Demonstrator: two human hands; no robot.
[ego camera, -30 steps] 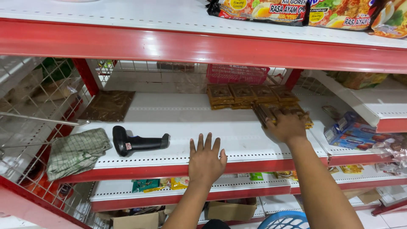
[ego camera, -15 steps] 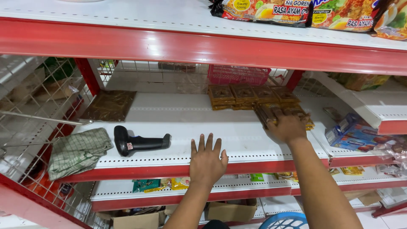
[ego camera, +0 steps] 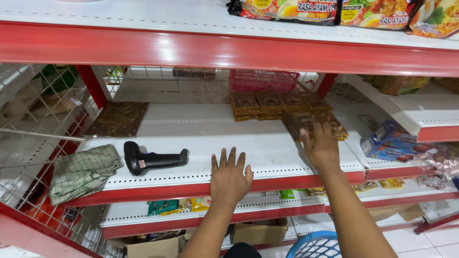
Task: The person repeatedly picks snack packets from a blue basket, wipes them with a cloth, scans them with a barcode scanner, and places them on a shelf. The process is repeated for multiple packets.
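My left hand [ego camera: 230, 177] lies flat, fingers spread, on the front part of the white shelf [ego camera: 201, 138] with a red edge. My right hand [ego camera: 321, 145] rests on top of a stack of brown flat packets [ego camera: 311, 122] at the right of that shelf, fingers spread over them. A row of more brown packets [ego camera: 267, 102] lies behind, toward the back of the shelf. A black handheld scanner [ego camera: 153, 158] lies on its side left of my left hand, apart from it.
A green checked cloth [ego camera: 83, 172] hangs over the shelf's left front corner. A dark brown flat packet [ego camera: 118, 118] lies at back left, a red basket [ego camera: 264, 80] at the back. Noodle packs [ego camera: 334, 9] sit above; blue boxes [ego camera: 389, 143] on the right shelf; a blue basket [ego camera: 318, 246] below.
My right hand has shifted slightly left and flattened over the stack of brown packets. My left hand stays flat on the shelf. The view has tilted a little.
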